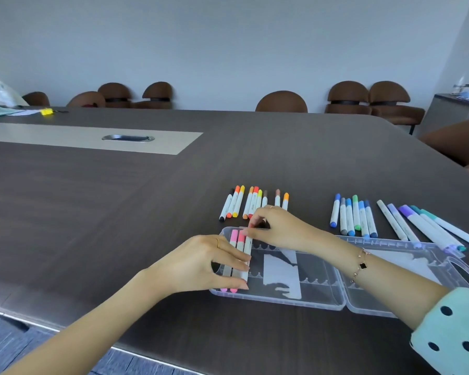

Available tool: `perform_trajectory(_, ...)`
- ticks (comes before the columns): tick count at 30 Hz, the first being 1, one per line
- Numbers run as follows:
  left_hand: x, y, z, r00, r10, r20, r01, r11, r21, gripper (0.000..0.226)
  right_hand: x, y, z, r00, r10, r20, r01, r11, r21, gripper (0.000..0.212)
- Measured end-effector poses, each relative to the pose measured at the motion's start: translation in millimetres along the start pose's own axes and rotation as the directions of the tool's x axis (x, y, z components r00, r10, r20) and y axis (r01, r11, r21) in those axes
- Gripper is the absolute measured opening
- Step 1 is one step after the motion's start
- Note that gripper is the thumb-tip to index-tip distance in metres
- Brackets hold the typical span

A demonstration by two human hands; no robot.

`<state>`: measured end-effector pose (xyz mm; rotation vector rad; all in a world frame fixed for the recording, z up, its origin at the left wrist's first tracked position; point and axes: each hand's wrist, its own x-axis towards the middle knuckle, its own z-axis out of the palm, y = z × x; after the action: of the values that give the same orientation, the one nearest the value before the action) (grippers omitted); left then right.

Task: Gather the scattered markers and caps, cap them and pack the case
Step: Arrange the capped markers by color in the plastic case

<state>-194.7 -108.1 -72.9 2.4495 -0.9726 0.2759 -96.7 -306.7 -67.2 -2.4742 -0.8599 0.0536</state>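
Markers (239, 255), three pink ones, lying in the case (282, 299) slots under both hands. Left hand (201, 262) fingers clamped across the barrels, steadying them; right hand (275, 226) fingertips pinched together on the cap ends, seating them straight. Warm-coloured markers (251, 203) waiting just beyond.

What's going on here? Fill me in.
A person is packing markers into a clear plastic case on the table. Both hands, left and right, are seating pink markers at the case's left end. A warm-coloured group and a blue-green group wait behind it, capped.
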Motion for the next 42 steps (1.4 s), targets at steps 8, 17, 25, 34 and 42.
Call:
perform_trajectory(8,-1,1,2,1.000,0.012,0.004,-0.012,1.000,0.022,0.031,-2,1,2,0.999,-0.032,-0.008,0.031,0.997,-0.070,0.035)
perform_trajectory(17,8,0,-1,0.998,-0.041,0.044,0.041,0.999,0.020,0.033,-4,-1,8,0.999,-0.034,-0.034,0.032,0.997,-0.073,0.032)
perform_trajectory(25,12,-2,1,0.995,-0.062,0.077,0.062,0.998,0.006,0.030,0,1,10,0.999,-0.004,-0.038,0.001,0.997,-0.083,0.027)
perform_trajectory(34,9,-3,4,0.993,-0.076,0.095,0.077,0.997,-0.003,0.028,-1,3,11,1.000,0.009,0.003,-0.009,0.998,-0.069,0.042)
perform_trajectory(42,22,-21,-7,0.991,-0.133,-0.030,0.132,0.991,-0.014,0.027,17,24,-30,0.999,0.027,0.045,-0.025,0.999,-0.027,0.027)
